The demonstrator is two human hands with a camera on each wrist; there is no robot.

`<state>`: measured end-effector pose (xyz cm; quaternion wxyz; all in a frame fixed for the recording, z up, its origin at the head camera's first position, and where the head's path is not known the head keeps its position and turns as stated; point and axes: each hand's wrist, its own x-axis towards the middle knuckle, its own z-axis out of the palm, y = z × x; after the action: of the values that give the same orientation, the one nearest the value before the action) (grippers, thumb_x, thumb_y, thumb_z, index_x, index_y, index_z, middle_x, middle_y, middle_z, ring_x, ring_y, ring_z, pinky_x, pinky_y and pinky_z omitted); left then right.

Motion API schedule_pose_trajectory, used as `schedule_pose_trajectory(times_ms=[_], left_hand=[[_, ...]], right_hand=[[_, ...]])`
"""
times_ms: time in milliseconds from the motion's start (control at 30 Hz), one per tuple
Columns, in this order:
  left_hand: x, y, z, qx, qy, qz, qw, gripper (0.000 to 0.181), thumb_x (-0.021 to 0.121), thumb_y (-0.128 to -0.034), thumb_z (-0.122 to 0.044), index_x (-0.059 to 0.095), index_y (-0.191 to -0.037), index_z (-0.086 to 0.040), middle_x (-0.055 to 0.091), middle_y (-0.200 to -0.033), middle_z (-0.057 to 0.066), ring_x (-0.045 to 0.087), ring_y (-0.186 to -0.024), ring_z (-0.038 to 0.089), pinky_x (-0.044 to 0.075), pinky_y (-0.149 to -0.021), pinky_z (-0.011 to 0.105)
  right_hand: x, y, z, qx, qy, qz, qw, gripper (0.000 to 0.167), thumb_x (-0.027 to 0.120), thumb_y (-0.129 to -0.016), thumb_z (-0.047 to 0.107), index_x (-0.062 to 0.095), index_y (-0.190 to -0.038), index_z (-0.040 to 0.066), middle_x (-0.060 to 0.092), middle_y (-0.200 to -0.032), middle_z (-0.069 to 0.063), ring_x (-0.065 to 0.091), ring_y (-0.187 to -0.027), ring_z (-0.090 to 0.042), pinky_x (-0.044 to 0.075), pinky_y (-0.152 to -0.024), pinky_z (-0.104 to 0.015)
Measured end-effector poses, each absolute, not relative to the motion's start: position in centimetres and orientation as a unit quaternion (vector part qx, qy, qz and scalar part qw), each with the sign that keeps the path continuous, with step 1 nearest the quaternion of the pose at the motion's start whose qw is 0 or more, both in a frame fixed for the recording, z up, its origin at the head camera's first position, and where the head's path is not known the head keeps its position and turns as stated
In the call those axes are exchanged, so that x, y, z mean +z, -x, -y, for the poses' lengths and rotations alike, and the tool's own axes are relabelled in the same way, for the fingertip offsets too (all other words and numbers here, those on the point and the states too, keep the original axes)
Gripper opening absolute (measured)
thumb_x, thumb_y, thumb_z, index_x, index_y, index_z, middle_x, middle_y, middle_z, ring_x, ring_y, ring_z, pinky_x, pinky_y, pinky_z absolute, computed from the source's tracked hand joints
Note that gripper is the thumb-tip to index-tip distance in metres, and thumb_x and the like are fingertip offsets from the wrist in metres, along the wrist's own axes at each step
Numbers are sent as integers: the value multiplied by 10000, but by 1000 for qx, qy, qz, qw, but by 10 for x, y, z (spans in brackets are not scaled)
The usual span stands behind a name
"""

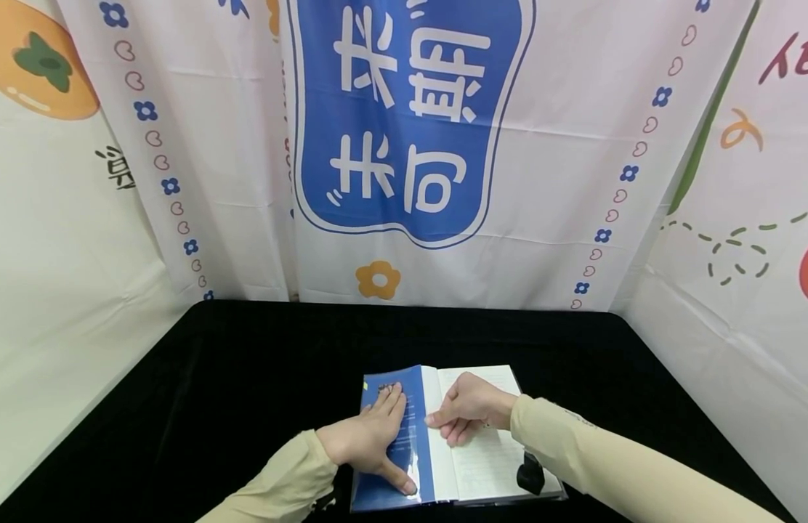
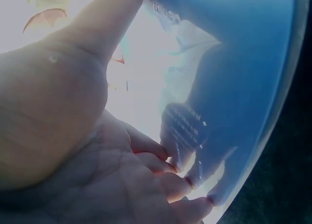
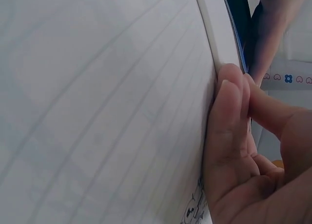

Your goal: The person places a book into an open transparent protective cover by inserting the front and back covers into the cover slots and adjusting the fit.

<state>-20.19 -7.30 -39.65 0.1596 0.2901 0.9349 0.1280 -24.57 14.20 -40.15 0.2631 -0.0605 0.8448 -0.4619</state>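
Black cloth (image 1: 267, 385) covers the bench (image 1: 201, 436), and on it an open notebook (image 1: 446, 472) lies before the person, its blue cover (image 1: 378, 488) to the left and a lined white page (image 1: 485, 465) to the right. The left hand (image 1: 373, 437) rests across the blue cover, fingers straight and thumb spread. The right hand (image 1: 472, 407) bends its fingers at the gutter, touching the paper; whether it pinches any, I cannot tell. Behind hangs a printed curtain (image 1: 554, 160).
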Motion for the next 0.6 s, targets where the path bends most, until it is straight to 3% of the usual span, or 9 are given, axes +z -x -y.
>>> schedule_pose_trajectory(times_ms=[600], left_hand=[[-395, 204, 74, 134, -291, -932, 169, 1307, 786, -658, -684, 176, -1524, 81, 80, -1591, 265, 55, -1459, 388, 197, -1130, 532]], right_hand=[[-405, 248, -145, -480, 45, -830, 280, 264, 814, -824, 230, 718, -768, -10, 689, -666, -132, 668, -535, -161, 562, -531, -286]])
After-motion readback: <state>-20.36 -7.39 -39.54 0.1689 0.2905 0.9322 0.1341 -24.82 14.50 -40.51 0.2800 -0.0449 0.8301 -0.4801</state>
